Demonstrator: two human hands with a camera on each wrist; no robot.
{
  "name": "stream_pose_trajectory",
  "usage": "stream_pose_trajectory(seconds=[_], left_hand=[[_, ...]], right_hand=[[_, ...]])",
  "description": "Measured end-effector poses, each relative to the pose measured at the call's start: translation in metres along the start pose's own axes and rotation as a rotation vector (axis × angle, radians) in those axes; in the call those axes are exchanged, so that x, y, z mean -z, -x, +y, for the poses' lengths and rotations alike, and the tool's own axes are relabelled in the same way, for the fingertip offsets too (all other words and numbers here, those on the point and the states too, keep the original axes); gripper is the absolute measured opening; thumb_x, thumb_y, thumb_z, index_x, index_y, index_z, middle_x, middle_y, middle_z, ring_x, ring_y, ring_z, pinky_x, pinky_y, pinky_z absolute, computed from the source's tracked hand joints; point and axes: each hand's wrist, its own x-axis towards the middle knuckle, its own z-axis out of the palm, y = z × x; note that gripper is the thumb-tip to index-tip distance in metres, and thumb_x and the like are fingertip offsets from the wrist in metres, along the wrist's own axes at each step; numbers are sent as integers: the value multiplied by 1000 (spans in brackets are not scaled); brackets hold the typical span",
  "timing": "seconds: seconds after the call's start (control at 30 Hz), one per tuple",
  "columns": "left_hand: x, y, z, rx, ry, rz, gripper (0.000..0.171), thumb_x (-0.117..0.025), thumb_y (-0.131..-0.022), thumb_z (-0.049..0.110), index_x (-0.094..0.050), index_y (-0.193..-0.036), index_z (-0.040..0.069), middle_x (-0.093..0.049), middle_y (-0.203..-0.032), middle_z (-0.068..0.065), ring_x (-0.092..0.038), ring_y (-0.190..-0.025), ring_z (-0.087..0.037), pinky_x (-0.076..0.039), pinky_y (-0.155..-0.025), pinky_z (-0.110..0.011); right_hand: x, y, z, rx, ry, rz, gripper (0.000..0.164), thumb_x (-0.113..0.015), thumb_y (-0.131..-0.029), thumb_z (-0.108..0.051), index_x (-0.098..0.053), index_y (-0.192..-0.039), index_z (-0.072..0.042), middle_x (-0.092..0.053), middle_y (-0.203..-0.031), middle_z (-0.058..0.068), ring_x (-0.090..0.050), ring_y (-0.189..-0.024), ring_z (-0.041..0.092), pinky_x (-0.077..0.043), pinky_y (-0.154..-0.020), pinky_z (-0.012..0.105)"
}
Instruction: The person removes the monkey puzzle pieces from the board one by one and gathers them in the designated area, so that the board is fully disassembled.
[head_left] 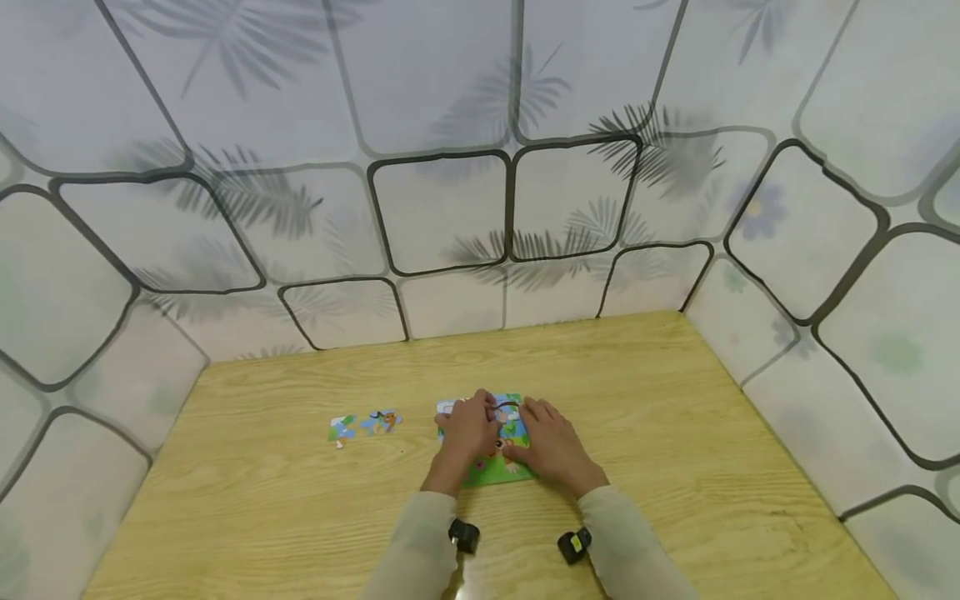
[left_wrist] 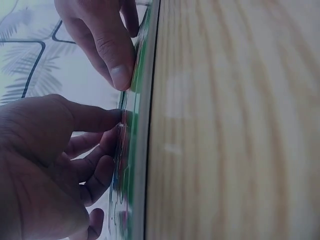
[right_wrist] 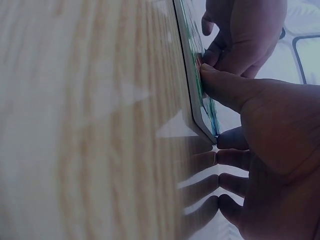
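Green puzzle board point(head_left: 495, 471) lies mid-table point(head_left: 675, 433); left hand point(head_left: 467, 433) and right hand point(head_left: 551, 446) press flat, fingers fairly straight, gripping nothing; uneven pressure could pop seated pieces; two loose pieces point(head_left: 363, 426) wait left.

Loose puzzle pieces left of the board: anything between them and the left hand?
In the head view, only bare wooden table lies between the two loose puzzle pieces and the left hand, which presses on the puzzle board.

Smooth, pale wood-grain table point(head_left: 675, 433); glossy printed cardboard puzzle point(head_left: 495, 471).
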Motion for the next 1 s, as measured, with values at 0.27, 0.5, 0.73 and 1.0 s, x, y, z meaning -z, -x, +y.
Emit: stream_pose_trajectory(seconds=[0.27,0.5,0.73,1.0], left_hand=[[-1,-3,0,1,-33,-22,34,-62,-91,26,-60,-125,19,-62,-81,4,-55,-107,-31,-29,-92,-66],[0,-6,-1,13,-47,-71,38,-65,-90,32,-60,-125,18,-63,-96,-2,-53,-111,-32,-29,-94,-67],[2,-9,-5,25,-2,-83,31,-67,-87,31,-57,-113,17,-57,-106,-6,-51,-110,-31,-27,-95,-66],[6,-6,-12,-61,214,5,13,-63,-93,24,-56,-103,19,-67,-101,0,-62,-99,-24,-28,-94,-61]], right_hand=[[0,1,-1,8,-7,9,77,-60,-90,-52,-41,-145,-2,-35,-154,16,-30,-143,38,-33,-109,57],[1,0,0,6,-13,13,77,-61,-89,-52,-41,-145,-3,-34,-155,16,-30,-143,38,-31,-112,55],[1,-1,0,11,-4,3,76,-60,-90,-52,-40,-146,-4,-33,-156,15,-29,-144,37,-31,-112,55],[0,-2,1,-14,-1,-19,76,-60,-91,-52,-39,-146,-4,-32,-156,14,-28,-144,37,-31,-111,56]])
